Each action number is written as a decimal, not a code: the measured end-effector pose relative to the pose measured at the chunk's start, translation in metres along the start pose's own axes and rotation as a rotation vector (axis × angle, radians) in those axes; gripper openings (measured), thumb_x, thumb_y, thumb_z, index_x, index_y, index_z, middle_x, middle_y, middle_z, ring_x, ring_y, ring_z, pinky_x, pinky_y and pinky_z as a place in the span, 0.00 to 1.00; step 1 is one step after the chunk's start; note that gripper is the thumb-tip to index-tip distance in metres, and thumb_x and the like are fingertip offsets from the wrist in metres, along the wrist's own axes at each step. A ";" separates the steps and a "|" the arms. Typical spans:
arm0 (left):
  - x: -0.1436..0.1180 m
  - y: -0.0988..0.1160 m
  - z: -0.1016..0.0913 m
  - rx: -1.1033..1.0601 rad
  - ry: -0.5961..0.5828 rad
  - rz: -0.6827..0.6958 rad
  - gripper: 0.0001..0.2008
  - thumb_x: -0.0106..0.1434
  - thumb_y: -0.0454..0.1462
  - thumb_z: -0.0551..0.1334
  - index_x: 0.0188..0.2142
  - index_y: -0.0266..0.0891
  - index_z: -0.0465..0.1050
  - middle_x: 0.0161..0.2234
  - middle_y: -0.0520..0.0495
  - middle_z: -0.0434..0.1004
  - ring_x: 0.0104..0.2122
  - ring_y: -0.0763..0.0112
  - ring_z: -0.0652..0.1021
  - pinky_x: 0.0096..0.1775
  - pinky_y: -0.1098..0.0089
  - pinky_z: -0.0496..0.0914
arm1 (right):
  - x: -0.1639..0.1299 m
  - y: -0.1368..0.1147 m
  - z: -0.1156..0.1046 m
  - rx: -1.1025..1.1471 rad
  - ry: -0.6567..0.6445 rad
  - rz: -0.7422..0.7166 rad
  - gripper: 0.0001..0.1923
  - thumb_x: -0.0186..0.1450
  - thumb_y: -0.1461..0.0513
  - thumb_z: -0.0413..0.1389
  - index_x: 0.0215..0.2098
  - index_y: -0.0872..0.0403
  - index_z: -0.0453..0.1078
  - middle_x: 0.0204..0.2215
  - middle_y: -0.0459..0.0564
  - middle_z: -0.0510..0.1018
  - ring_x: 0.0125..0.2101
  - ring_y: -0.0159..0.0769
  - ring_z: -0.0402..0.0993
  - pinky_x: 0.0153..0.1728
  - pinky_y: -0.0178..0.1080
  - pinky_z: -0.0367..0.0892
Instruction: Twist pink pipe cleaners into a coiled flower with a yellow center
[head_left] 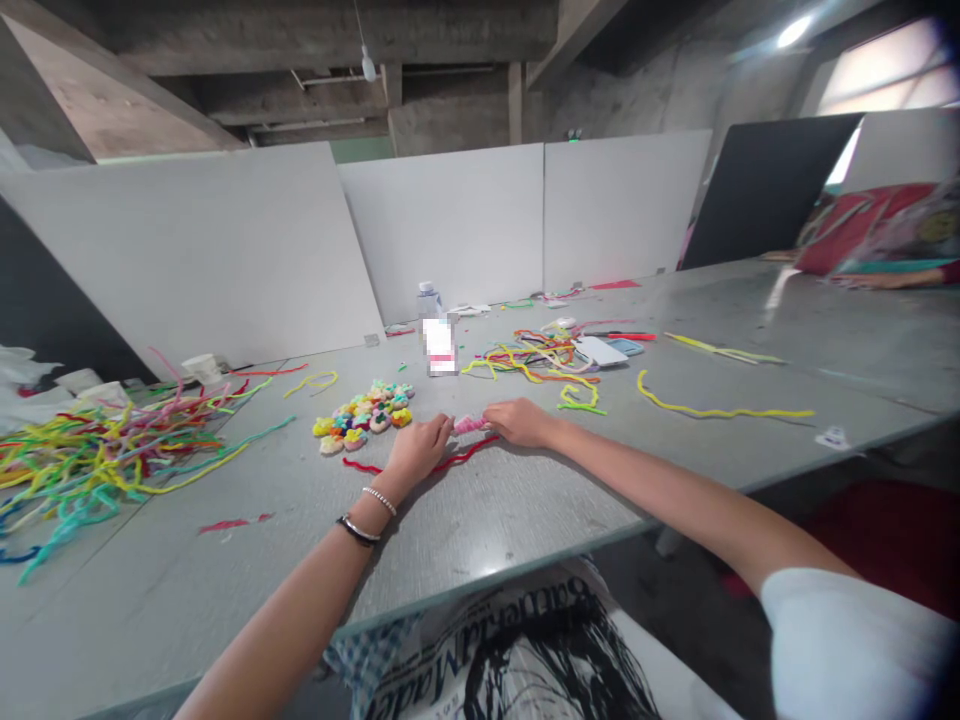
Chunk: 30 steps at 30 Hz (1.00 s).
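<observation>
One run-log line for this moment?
left hand: grips pink pipe cleaner | right hand: grips same | red pipe cleaner: on table

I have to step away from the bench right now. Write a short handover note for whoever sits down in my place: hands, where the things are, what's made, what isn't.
Left hand: grip shut on one end of the pink pipe cleaner piece.
Right hand: grip shut on its other end, low over the table.
Red pipe cleaner lies under the hands.
Made: a cluster of small fuzzy flowers just beyond the left hand.
Unused: big loose pile of pipe cleaners far left, a smaller tangle beyond the right hand, one long yellow strand to the right.
</observation>
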<state>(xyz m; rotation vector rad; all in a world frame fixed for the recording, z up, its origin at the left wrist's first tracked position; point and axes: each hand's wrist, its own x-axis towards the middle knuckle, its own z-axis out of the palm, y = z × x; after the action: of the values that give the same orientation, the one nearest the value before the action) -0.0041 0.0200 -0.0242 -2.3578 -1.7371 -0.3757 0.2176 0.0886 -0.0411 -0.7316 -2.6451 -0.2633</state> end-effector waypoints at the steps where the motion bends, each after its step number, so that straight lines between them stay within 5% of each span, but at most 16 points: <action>1: 0.000 0.000 0.000 -0.017 0.004 0.003 0.25 0.68 0.48 0.37 0.43 0.40 0.68 0.28 0.44 0.75 0.29 0.66 0.76 0.29 0.71 0.61 | 0.000 -0.001 -0.001 -0.004 -0.006 0.000 0.14 0.69 0.60 0.43 0.33 0.56 0.67 0.31 0.51 0.76 0.31 0.33 0.70 0.28 0.33 0.51; 14: 0.000 0.000 -0.001 -0.061 -0.013 0.018 0.20 0.66 0.49 0.46 0.44 0.40 0.69 0.31 0.46 0.78 0.31 0.67 0.77 0.29 0.73 0.60 | 0.002 -0.001 0.003 0.039 0.046 0.028 0.15 0.69 0.56 0.43 0.41 0.55 0.68 0.35 0.51 0.77 0.34 0.33 0.72 0.30 0.33 0.55; 22: -0.003 0.012 -0.004 -0.047 0.082 0.051 0.21 0.63 0.49 0.52 0.50 0.40 0.65 0.41 0.43 0.75 0.44 0.62 0.74 0.42 0.67 0.63 | 0.003 -0.009 0.002 0.091 0.052 0.029 0.15 0.69 0.58 0.44 0.42 0.55 0.70 0.37 0.53 0.77 0.36 0.34 0.74 0.32 0.33 0.60; 30: -0.007 0.025 0.000 -0.089 -0.037 0.096 0.23 0.66 0.46 0.48 0.57 0.40 0.59 0.44 0.42 0.76 0.42 0.62 0.76 0.38 0.69 0.65 | 0.007 -0.029 -0.001 0.123 0.085 -0.062 0.16 0.69 0.59 0.42 0.41 0.56 0.70 0.37 0.53 0.77 0.36 0.34 0.73 0.34 0.34 0.62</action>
<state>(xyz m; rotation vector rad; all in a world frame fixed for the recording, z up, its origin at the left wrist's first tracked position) 0.0183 0.0062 -0.0265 -2.5146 -1.6479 -0.4042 0.1967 0.0670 -0.0399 -0.5867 -2.5800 -0.1428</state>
